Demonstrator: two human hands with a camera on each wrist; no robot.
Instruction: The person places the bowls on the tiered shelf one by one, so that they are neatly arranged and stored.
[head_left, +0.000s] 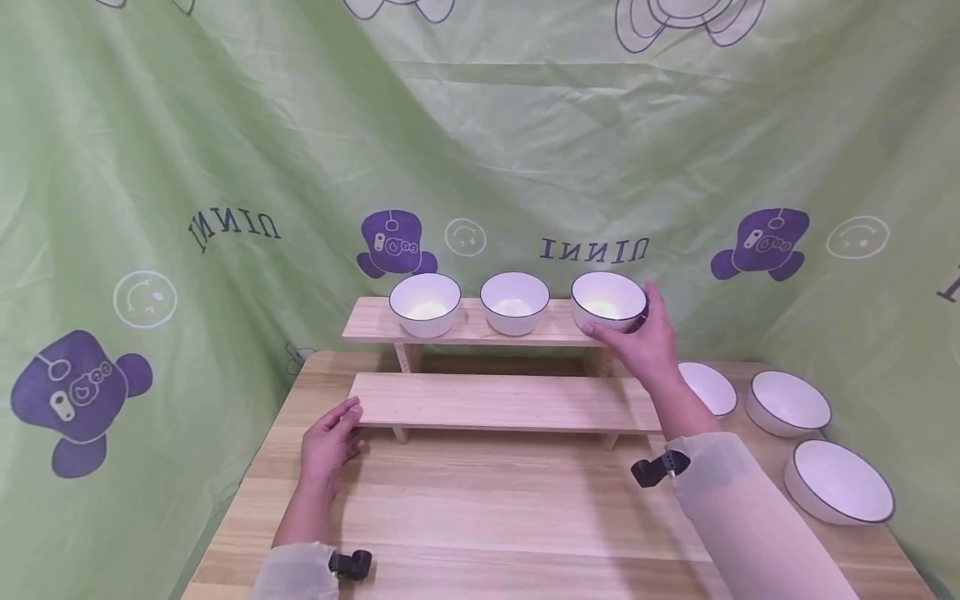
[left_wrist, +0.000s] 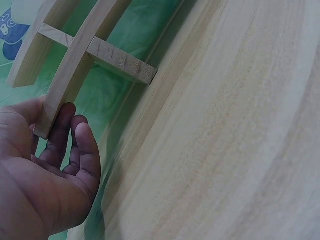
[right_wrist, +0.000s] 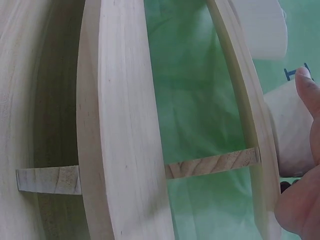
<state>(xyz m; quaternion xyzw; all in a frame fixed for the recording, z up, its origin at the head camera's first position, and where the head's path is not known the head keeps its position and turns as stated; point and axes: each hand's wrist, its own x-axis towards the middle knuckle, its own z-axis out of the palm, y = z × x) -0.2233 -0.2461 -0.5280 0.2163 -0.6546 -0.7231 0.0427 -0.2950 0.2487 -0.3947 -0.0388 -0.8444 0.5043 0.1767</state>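
A two-step wooden shelf (head_left: 502,402) stands on the table. Its lower step's left end is held by my left hand (head_left: 326,446), with the thumb above and fingers curled beneath the board end (left_wrist: 62,95) in the left wrist view. On the upper step (head_left: 469,327), a white bowl with a dark rim (head_left: 607,298) sits at the right, gripped at its right side by my right hand (head_left: 648,346). Two similar bowls, a middle one (head_left: 514,304) and a left one (head_left: 424,306), sit beside it in a row. In the right wrist view, the gripped bowl (right_wrist: 290,130) shows beside my thumb.
Three more white bowls are on the table's right side: one partly behind my right forearm (head_left: 708,390), one farther right (head_left: 787,404) and one nearer (head_left: 840,483). Bare wooden tabletop (head_left: 487,508) lies before the shelf. A green printed curtain (head_left: 480,150) hangs behind and at both sides.
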